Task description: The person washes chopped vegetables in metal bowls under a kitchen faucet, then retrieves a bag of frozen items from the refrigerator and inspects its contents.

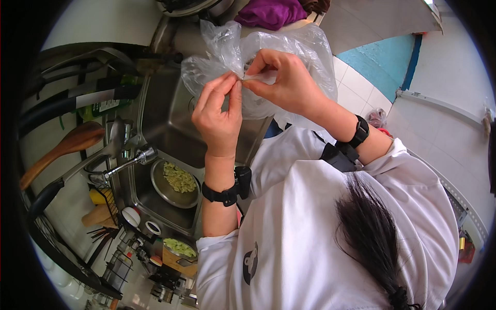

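A clear plastic bag [310, 50] is up in front of me, its neck gathered and twisted into a tight spot between my two hands. My left hand [217, 108] pinches the gathered plastic with thumb and fingertips. From the other side, my right hand [288, 79] grips a pulled strip of the same bag between thumb and forefinger. The fingertips of both hands nearly meet there. Something darker shows through the plastic behind my right hand, too veiled to name. Below the bag lies the larger basin of a stainless steel sink [157, 112].
In the smaller basin a metal bowl [161, 193] holds chopped pale-green vegetable [180, 178]. A chrome faucet [145, 155] reaches over the sink. A wooden spoon [73, 139] and other utensils hang along the left. More cut greens [180, 247] sit beside a cutting board [174, 263]. A purple cloth [271, 13] lies beyond the bag.
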Motion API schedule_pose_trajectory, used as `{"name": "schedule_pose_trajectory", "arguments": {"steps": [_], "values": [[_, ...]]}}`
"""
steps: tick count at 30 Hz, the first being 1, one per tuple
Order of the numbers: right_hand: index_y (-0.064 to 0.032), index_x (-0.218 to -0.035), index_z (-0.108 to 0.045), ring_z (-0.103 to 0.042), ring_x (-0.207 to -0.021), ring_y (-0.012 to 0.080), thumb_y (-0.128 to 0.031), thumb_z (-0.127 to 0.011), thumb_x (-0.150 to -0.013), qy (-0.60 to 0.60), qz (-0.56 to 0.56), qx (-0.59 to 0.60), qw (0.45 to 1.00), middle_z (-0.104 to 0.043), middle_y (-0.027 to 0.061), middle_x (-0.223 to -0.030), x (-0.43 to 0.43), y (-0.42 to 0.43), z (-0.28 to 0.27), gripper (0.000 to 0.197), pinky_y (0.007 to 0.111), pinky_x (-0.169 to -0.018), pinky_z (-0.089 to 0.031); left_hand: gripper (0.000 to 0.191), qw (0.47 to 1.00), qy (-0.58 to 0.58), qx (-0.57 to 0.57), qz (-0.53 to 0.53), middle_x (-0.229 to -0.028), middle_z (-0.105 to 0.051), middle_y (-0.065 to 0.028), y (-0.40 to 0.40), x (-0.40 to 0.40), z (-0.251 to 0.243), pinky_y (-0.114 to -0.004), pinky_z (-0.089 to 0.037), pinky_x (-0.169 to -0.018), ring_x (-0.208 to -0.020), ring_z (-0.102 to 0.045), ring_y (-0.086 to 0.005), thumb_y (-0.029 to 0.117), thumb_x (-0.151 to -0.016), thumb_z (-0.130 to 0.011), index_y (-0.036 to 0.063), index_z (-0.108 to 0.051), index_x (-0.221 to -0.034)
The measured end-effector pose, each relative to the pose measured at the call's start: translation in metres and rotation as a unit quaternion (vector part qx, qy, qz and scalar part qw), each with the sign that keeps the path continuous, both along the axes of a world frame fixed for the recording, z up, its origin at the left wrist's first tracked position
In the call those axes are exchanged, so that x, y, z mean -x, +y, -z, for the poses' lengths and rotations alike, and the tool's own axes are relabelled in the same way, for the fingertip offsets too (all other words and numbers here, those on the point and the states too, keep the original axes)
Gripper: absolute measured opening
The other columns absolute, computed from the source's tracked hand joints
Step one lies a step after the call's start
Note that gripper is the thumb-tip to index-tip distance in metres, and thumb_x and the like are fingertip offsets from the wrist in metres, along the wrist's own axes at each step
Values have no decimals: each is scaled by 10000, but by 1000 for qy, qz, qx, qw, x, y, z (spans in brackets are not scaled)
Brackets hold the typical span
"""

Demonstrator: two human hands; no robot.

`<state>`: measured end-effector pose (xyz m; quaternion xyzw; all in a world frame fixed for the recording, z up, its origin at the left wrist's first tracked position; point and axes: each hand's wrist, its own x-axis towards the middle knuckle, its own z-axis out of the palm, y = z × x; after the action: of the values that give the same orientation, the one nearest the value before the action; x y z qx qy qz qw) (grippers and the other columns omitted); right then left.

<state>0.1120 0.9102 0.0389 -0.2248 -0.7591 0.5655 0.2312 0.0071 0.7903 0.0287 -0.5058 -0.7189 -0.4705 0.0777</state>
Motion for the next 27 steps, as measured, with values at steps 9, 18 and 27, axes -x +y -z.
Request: {"name": "schedule_pose_trajectory", "arguments": {"steps": [9, 18, 27], "values": [[-43, -716, -586, -560, -675, 225, 41, -700, -627, 106, -13, -224, 969, -564, 55, -719, 2, 3, 5, 167, 305, -570, -465, 195, 981, -190, 10, 23, -819, -601, -86, -1, -5, -2, -286, -485, -610, -659, -593, -183, -45, -784, -643, 6, -627, -972], [-70, -685, -573, -527, -653, 214, 51, -701, -589, 132, -17, -288, 948, -540, 33, -698, 3, 1, 7, 200, 310, -541, -437, 174, 996, -84, 29, -6, -745, -588, -89, -7, -2, 3, -323, -476, -582, -652, -583, -241, -72, -751, -637, 31, -630, -890], [-64, -686, -569, -552, -688, 207, 68, -723, -598, 154, -23, -216, 964, -567, 45, -736, -1, 2, 9, 222, 294, -562, -444, 158, 1000, 9, 16, -12, -740, -604, -82, -7, -3, -8, -324, -491, -573, -657, -607, -254, -53, -736, -665, 51, -630, -850]]}}
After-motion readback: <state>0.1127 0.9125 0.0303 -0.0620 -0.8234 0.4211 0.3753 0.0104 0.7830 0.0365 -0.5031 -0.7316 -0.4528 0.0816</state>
